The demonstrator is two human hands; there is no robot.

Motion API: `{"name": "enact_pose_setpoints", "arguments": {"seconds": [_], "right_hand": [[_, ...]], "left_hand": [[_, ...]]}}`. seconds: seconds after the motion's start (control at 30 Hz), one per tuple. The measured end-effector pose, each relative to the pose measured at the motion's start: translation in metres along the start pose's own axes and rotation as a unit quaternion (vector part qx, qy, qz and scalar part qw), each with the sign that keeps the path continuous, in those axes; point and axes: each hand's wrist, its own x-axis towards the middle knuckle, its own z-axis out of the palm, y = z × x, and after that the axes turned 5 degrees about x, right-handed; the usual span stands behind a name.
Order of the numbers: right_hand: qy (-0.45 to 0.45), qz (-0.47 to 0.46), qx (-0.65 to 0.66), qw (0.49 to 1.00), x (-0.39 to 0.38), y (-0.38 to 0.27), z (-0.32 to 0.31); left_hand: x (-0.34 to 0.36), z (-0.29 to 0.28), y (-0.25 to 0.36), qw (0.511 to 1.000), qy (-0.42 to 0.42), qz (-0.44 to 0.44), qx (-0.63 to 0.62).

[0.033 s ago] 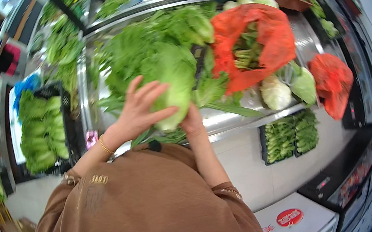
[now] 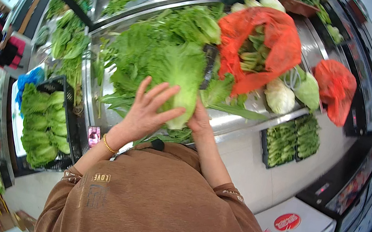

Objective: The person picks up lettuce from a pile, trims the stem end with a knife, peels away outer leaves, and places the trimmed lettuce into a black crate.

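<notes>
1. Plainly, the head of lettuce (image 2: 186, 84) is at the near edge of the metal surface (image 2: 229, 122), stem end toward the person and leaves pointing away, which puts the firm part within easy reach.
2. The left hand (image 2: 150, 110) has its fingers spread over the lettuce's left side, with the thumb across the pale stem; this looks like a light, steadying touch rather than a tight hold, perhaps to spare soft leaves.
3. The right hand (image 2: 200, 118) seems curled around the stem from the right and behind, probably bearing the weight; its fingertips are hidden, so how firmly it squeezes cannot be told.
4. Beyond and left of the head, loose leafy greens (image 2: 138, 49) lie heaped on the surface, likely spread flat so they aren't crushed.
5. To the right, a red bag (image 2: 284, 41) gapes open, leaving the green stems (image 2: 252, 64) inside exposed; a pale cabbage (image 2: 279, 96) sits just beside it.
6. On the person's left, a black crate (image 2: 72, 124) holds more lettuces (image 2: 41, 126) packed side by side, presumably to save room.
</notes>
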Motion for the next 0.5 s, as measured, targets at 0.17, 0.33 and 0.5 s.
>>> {"name": "enact_pose_setpoints", "arguments": {"seconds": [0.17,0.33,0.5], "right_hand": [[0.014,-0.082,-0.142,0.986,-0.005,-0.027,0.015],[0.028,-0.102,-0.393,0.914,0.013,0.0,0.046],[0.069,-0.126,-0.305,0.942,0.019,0.002,0.081]], "left_hand": [[-0.037,-0.008,0.007,0.934,-0.011,-0.199,-0.296],[-0.056,0.02,0.009,0.662,0.085,-0.41,-0.622],[-0.094,0.036,-0.017,0.393,0.205,-0.544,-0.713]]}}
